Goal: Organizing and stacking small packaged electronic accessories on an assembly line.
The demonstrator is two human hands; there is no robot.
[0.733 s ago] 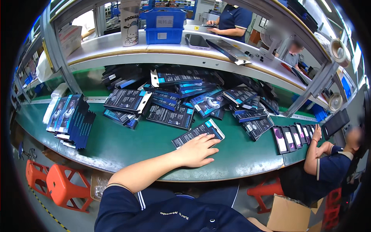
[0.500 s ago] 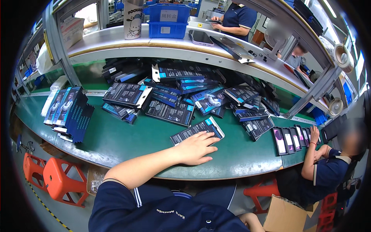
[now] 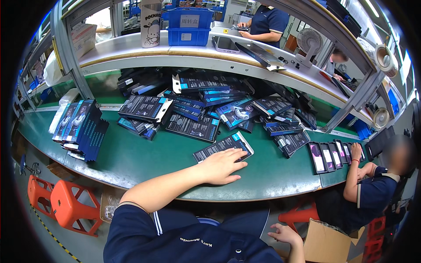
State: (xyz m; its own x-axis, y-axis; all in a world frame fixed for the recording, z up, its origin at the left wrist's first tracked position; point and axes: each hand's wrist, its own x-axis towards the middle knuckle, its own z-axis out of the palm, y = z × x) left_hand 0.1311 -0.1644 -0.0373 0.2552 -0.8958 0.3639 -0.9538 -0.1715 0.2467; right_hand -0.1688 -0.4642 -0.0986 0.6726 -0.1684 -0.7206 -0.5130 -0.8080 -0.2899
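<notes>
My left hand [image 3: 222,167] rests with its fingers stretched out on the near edge of a flat dark-blue printed box [image 3: 215,150] lying on the green tabletop. It covers part of the box without wrapping round it. Off the table's front edge, low on the right, my right hand [image 3: 286,234] hangs over my lap with fingers apart and nothing in them. Just beyond the box lies a loose heap of similar boxes [image 3: 193,127], some with end flaps up. One box [image 3: 237,113] in the heap shows a picture face.
A neat stack of boxes [image 3: 79,127] stands at the left. To the right, a co-worker's hand [image 3: 356,151] touches a row of open trays [image 3: 316,158]. A shelf [image 3: 123,61] crosses behind, bearing blue bins [image 3: 188,37]. Below right is an open carton [image 3: 326,245]; red stools [image 3: 74,199] stand left.
My right hand has risen into view at the lower right, its fingers spreading. My left hand stays on the box, nearly unmoved. The view has shifted slightly.
</notes>
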